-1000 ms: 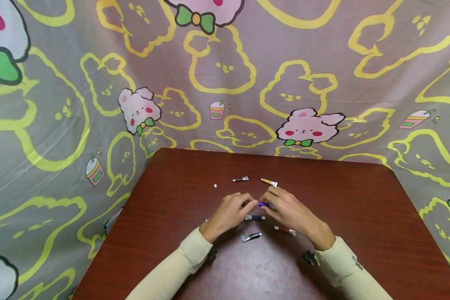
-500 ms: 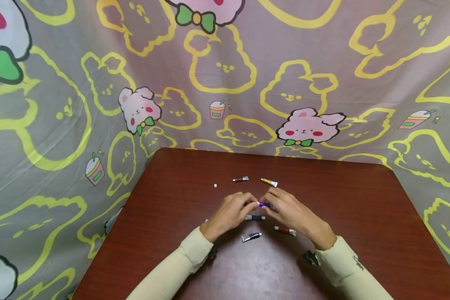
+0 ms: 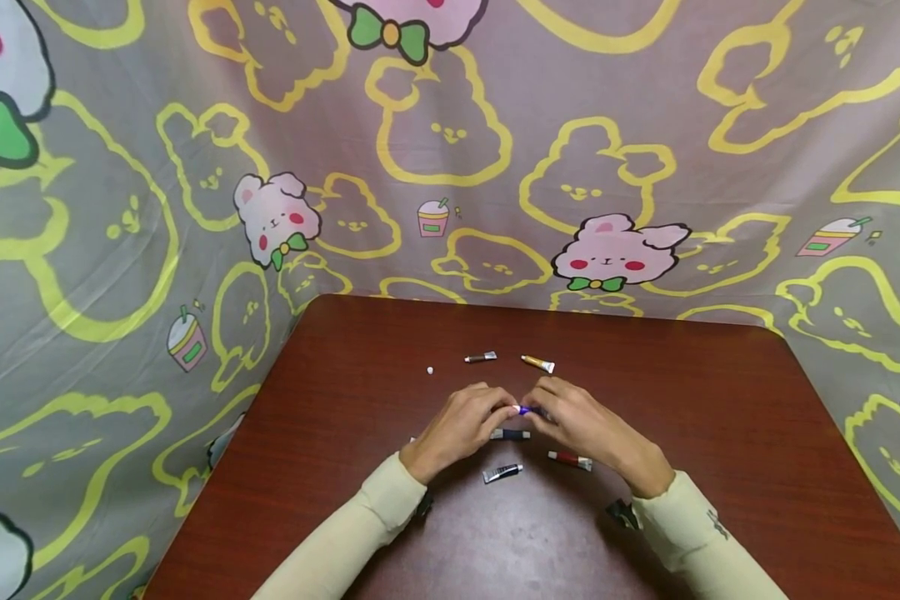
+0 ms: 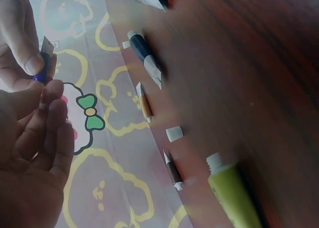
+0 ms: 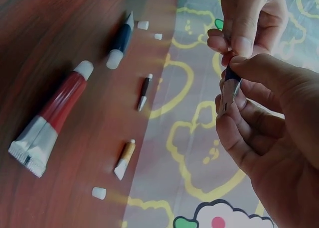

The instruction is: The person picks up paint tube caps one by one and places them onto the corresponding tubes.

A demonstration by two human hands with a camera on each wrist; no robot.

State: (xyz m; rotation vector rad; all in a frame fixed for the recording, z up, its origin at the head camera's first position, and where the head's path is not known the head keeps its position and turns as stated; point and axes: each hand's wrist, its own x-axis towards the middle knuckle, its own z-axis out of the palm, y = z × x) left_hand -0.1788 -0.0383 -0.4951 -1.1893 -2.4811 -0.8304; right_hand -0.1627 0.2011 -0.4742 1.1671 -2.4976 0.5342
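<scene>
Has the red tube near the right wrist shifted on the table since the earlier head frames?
No. The red tube lies just right of the grey tube, as before.

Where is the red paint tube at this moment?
In the head view, the red tube lies on the table, just under the right hand, right of the dark tube.

My left hand: it moved a very little toward the right since a second ago; the fingertips now cover more of the cap end of the blue tube.
My right hand: it came slightly closer to the left one and a little up.
Blue tube: a shorter piece of it shows between my fingers than before.
Gap between my hands: smaller than one second ago.
</scene>
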